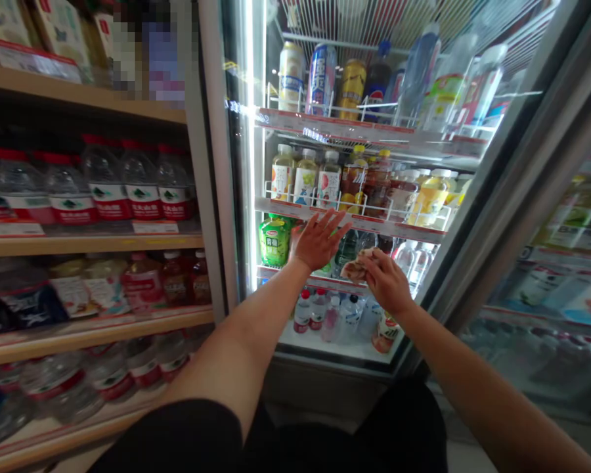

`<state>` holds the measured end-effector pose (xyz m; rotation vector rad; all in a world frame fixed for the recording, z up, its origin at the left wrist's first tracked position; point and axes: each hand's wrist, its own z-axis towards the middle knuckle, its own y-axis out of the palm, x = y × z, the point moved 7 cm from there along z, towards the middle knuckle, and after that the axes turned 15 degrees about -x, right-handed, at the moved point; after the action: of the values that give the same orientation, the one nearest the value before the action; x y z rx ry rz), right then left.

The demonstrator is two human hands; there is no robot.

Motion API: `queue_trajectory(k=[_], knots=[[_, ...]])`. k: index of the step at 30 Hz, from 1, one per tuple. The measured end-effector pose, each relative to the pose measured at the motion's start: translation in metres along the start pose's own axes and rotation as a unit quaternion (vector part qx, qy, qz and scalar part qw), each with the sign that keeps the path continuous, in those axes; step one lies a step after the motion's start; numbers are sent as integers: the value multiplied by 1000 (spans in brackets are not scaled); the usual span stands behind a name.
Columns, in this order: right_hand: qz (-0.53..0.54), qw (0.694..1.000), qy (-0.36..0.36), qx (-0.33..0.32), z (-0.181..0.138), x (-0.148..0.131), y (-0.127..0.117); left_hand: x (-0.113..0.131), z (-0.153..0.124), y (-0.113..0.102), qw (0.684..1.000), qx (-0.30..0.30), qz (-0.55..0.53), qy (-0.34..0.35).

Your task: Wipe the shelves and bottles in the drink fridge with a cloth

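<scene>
The left hand [320, 242] is released, with the fingers extended and slightly spread and the back of the hand facing the camera. It is positioned in front of a glass-front beverage refrigerator [332, 363]; contact between palm and glass cannot be confirmed. The right hand [388, 282] grasps a crumpled, patterned cloth [355, 268] between thumb and fingers. The cloth projects from the fingertips toward the left hand, below and to the right of it, with the two hands near each other but apart.

Directly left of the left hand stands a green-labelled container [274, 242]. Above the left hand, a wire-fronted shelf carries a row of labelled drink bottles [305, 177]; the shelf above that row holds tall beverage cans [320, 79]. Below the left hand, small bottles [331, 318] stand on the refrigerator floor. A cup-like container [387, 332] stands directly below the right hand. Well to the left of both hands, wooden shelving [93, 244] supports red-capped water bottles [142, 180].
</scene>
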<state>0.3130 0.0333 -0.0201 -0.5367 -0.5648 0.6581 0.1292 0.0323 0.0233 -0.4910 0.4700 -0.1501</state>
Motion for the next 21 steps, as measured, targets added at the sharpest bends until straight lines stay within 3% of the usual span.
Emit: queue_trajectory(k=[9, 21], knots=[[-4, 998, 36, 55, 22, 16, -25, 0, -1, 0, 1000, -4, -12, 1], [-23, 999, 24, 35, 11, 9, -12, 4, -5, -3, 998, 37, 43, 17]])
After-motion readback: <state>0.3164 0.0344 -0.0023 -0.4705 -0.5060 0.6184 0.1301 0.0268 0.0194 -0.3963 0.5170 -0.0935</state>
